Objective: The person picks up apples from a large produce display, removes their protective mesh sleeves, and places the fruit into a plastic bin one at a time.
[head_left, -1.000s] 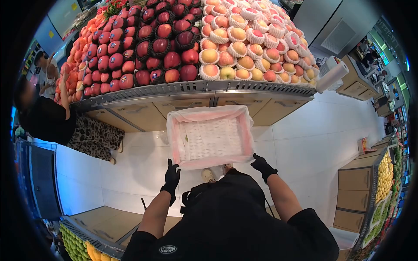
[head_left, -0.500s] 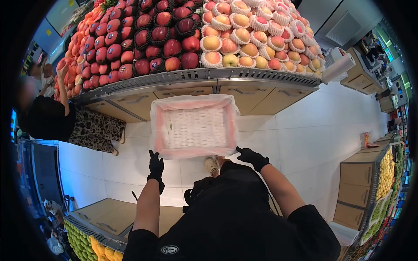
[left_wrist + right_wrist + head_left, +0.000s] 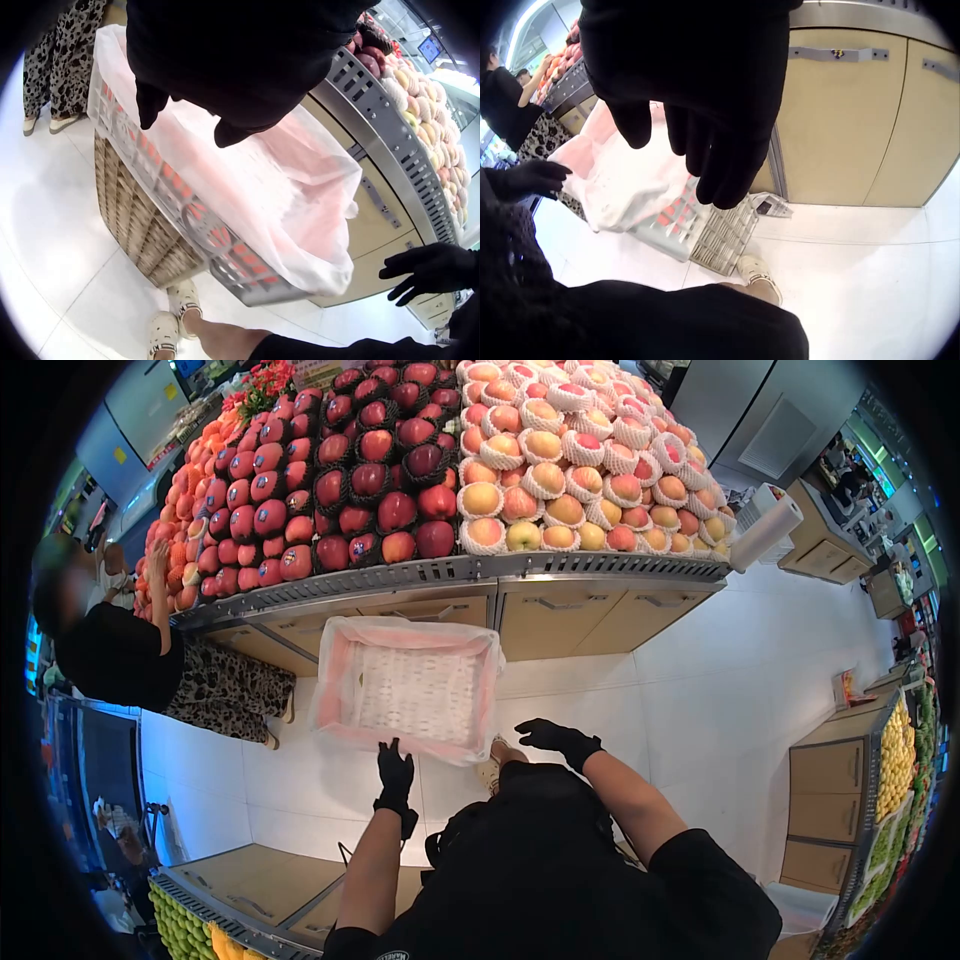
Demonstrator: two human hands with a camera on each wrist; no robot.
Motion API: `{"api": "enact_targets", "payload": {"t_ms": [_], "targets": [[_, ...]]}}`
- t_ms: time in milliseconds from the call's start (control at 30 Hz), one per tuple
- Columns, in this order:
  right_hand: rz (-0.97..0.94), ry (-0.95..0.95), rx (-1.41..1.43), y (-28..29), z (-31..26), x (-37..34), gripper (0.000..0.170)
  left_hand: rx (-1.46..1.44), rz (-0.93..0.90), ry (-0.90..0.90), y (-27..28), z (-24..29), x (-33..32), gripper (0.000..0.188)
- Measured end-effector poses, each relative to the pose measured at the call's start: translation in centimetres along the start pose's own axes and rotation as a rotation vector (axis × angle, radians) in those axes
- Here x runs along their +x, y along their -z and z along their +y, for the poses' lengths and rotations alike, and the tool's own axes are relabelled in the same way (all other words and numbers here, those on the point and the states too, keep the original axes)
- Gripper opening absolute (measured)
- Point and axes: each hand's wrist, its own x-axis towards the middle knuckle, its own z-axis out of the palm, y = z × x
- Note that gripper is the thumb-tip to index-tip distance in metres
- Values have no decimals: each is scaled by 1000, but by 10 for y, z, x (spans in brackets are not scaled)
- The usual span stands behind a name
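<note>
A grey openwork crate, lined with white plastic over pink (image 3: 335,680), rests on a woven brown basket (image 3: 135,217) beside the fruit counter. The gloved left hand (image 3: 395,775) is at the crate's near edge, with fingers extended over the liner (image 3: 300,165) in the left wrist view; whether they touch it I cannot tell. To the right of the crate, apart from it, the gloved right hand (image 3: 558,740) hangs in the air with its fingers extended and nothing in them. In the right wrist view its fingers (image 3: 731,165) point down.
Dark red apples (image 3: 397,512) and net-wrapped fruit (image 3: 545,445) are heaped on the counter (image 3: 560,565), above wooden cabinets (image 3: 550,625). A person in patterned trousers (image 3: 235,685) stands at the left. A plastic roll (image 3: 768,532) is at the counter's right corner. The wearer's shoes (image 3: 166,334) are beside the basket.
The crate has shifted left in the head view and sits slightly turned. The right hand has come away from the crate's near right corner. The left hand now lies farther along the near edge.
</note>
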Motion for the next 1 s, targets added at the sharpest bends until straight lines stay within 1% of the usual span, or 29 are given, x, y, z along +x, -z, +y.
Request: {"api": "enact_targets", "payload": {"t_ms": [33, 67, 167, 233, 300, 333, 367, 400, 433, 467, 567, 600, 700, 767, 800, 867, 900, 933, 967, 1000], "targets": [[17, 43, -27, 6, 8, 4, 52, -42, -65, 0, -12, 1, -4, 63], [70, 29, -53, 16, 2, -3, 42, -61, -101, 19, -17, 9, -8, 61], [49, -188, 111, 42, -4, -28, 44, -157, -194, 51, -28, 24, -19, 61], [71, -270, 231, 48, 3, -43, 41, -287, -241, 110, -18, 44, -26, 62], [69, -349, 331, 51, 16, -51, 39, -368, -498, 272, -9, 70, -21, 63], [93, -359, 380, 51, 19, -57, 35, -401, -330, 61, -27, 66, -23, 66], [97, -380, 389, 52, 23, -61, 35, -520, -511, 193, -44, 62, -21, 68], [100, -402, 401, 54, 23, -67, 34, -538, -495, 167, -62, 60, -22, 69], [105, -424, 411, 56, 24, -71, 34, -557, -479, 139, -54, 77, -22, 69], [120, -422, 427, 57, 24, -76, 33, -660, -585, 312, -44, 93, -24, 68], [149, -433, 516, 64, 21, -90, 28, -653, -557, 267, -50, 102, -23, 57], [154, -441, 539, 64, 24, -94, 26, -682, -486, 225, -58, 100, -26, 56], [145, -466, 618, 62, 35, -108, 22, -591, -410, 36, -98, 72, -20, 60], [127, -482, 659, 56, 57, -119, 23, -547, -390, 28, -98, 75, -18, 60], [106, -315, 545, 43, 93, -120, 23, -525, -381, 23, -97, 79, -15, 60], [96, -161, 358, 26, 135, -125, 22, -500, -344, 64, -96, 88, -11, 57], [93, -217, 438, 19, 151, -128, 23, -489, -327, 83, -95, 96, -6, 57], [94, -274, 518, 12, 168, -130, 25, -392, -322, -36, -71, 110, -3, 55], [100, -331, 598, 6, 183, -133, 26, -377, -316, -28, -66, 116, 0, 54], [107, -374, 625, 5, 182, -140, 29, -364, -309, -22, -65, 119, 4, 54]]}}
